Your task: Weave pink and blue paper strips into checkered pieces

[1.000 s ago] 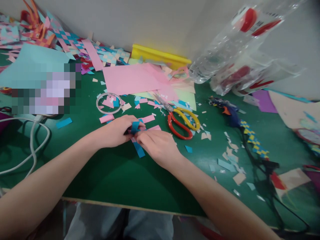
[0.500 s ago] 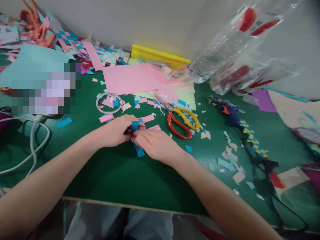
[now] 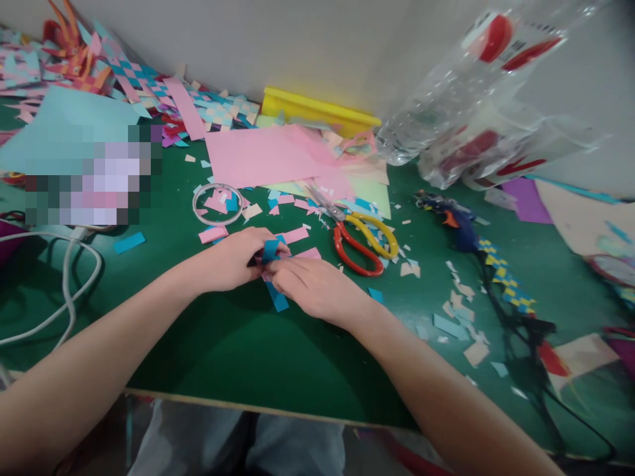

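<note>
My left hand [image 3: 238, 261] is closed on blue paper strips [image 3: 278, 299], one of which loops up over its fingertips. Against it, my right hand [image 3: 310, 281] pinches the same strips, with its fingers bent and close together. A blue tail hangs below the fingers, and some pink paper shows between the hands. How the strips cross is hidden by my fingers. Just beyond my right hand lie scissors [image 3: 364, 241] with one red and one yellow handle, blades pointing away. A roll of clear tape [image 3: 217, 205] rests beyond my left hand.
Paper scraps [image 3: 464, 311] litter the green table [image 3: 223, 357]. Pink sheets [image 3: 258, 155] lie at the back before a yellow strip [image 3: 317, 109]. Plastic bottles and cups [image 3: 446, 99] stand back right. A white cable [image 3: 67, 284] curls at left; a dark strap [image 3: 506, 311] lies right.
Both hands stay together on the blue strips with hardly any movement. The whole view has shifted very slightly.
</note>
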### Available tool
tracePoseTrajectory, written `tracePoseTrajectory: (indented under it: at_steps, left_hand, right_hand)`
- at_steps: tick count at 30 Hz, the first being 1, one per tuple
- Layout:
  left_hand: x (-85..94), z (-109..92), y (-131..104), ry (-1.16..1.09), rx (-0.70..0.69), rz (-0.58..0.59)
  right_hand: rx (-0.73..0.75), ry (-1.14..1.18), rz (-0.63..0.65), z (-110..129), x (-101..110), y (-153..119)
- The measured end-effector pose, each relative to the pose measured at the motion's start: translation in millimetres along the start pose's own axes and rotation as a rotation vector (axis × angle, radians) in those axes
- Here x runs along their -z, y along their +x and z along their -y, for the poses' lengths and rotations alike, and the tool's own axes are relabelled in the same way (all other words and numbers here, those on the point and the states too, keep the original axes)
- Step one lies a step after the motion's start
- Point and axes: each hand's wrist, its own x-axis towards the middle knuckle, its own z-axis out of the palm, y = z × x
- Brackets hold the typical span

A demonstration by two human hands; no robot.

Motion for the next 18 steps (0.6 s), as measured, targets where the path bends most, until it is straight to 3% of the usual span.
tracePoseTrajectory:
  at_steps: [11, 18]
  left_hand:
    - [0.1, -0.8, 0.6, 0.019, 0.012, 0.003]
    - [0.0, -0.3, 0.2, 0.012, 0.019, 0.007]
  right_hand:
    - [-0.034, 0.107, 0.045, 0.5, 2.7, -3.9]
    - [-0.041, 0.163, -0.011, -0.1, 7.6, -7.9]
